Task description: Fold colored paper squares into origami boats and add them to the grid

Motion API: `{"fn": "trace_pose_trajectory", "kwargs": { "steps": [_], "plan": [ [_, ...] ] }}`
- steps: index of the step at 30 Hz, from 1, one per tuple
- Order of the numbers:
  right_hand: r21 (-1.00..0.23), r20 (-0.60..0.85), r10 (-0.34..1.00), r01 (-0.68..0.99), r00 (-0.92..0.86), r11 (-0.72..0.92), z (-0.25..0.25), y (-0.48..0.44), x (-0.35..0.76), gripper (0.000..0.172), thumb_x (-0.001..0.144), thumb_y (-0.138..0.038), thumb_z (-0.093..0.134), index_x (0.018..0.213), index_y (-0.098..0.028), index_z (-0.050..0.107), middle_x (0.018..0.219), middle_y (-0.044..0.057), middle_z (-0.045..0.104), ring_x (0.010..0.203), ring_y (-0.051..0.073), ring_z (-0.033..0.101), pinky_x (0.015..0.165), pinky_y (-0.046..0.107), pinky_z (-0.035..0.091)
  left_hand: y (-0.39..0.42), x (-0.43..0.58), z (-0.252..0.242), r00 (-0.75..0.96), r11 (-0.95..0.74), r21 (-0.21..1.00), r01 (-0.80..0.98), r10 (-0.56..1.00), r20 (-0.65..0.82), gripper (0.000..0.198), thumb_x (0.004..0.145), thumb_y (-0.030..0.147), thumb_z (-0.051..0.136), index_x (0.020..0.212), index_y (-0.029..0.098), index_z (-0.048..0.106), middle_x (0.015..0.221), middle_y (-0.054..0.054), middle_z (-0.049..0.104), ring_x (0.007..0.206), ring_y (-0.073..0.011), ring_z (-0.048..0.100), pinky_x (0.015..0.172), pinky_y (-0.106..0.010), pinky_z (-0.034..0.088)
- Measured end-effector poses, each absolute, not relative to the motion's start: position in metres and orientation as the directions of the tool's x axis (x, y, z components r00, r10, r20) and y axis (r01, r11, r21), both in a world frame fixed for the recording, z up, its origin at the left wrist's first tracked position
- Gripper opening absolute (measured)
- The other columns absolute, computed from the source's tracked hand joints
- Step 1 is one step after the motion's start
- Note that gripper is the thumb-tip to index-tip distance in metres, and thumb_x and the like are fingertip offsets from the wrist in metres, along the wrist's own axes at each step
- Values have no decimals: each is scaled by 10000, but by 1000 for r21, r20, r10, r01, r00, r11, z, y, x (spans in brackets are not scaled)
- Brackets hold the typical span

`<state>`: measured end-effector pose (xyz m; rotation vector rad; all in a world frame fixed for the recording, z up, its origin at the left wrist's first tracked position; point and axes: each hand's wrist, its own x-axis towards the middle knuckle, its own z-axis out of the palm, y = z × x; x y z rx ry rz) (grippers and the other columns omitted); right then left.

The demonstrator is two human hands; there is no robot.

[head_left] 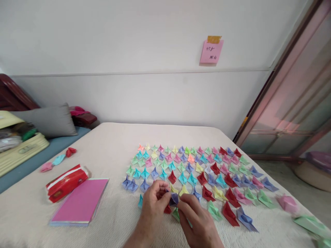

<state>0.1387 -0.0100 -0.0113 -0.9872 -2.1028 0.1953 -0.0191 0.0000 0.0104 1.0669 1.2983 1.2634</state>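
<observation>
Between the fingertips of both hands is a small dark purple paper boat (174, 199). My left hand (153, 206) pinches its left side, and my right hand (197, 215) has thumb and fingers closed on its right side. Beneath and around the hands lie rows of folded paper boats in many colours, among them a red boat (207, 194), a yellow boat (183, 189) and a purple boat (144, 186). Part of a green boat (176, 215) shows below the held one; the hands hide some others.
At left, a stack of coloured paper (80, 203) lies beside a red packet (67, 182). A few folded pieces, one being a red piece (70, 152), sit behind. A pink folded paper (288, 204) rests at the right edge of the cloth-covered table (116, 137). A pink note (211, 51) hangs on the wall.
</observation>
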Motion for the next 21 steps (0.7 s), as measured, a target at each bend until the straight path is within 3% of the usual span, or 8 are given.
{"fn": "trace_pose_trajectory", "kwargs": {
  "steps": [4,11,14,18,21],
  "plan": [
    [-441,591,700,567,-400,696,-15,-10,139,218,939,-95,427,970,-221,602,980,102,663,774,188,696,656,278,570,3,-23,12,-140,6,1000,18,990,-3,94,782,238,635,845,170,623,752,-41,676,672,-169,616,629,-255,504],
    [-450,658,667,526,-351,721,-19,-5,139,218,970,-197,448,929,-238,658,883,67,681,678,157,676,608,227,564,3,-23,10,-105,-2,996,91,994,12,68,779,178,570,782,186,638,676,-12,636,601,-155,586,555,-226,475],
    [-469,650,683,532,-333,705,-17,-5,138,212,963,-208,470,899,-238,670,864,62,683,662,157,672,590,225,554,3,-22,9,-71,14,994,111,997,-6,76,770,193,567,769,193,643,632,9,606,544,-149,563,497,-218,463],
    [-464,647,687,544,-332,699,-11,-8,134,227,945,-179,475,831,-236,663,851,47,688,672,151,677,581,204,532,7,-25,5,-48,-6,989,147,999,13,37,747,196,604,748,192,641,634,14,633,572,-150,592,546,-217,480],
    [-456,622,705,575,-340,679,-10,-8,132,278,950,-164,437,770,-222,641,807,45,666,636,139,650,577,205,516,10,-30,1,-42,25,988,155,999,-19,102,768,292,641,800,195,650,672,5,658,583,-168,614,530,-227,483]
  ]
}}
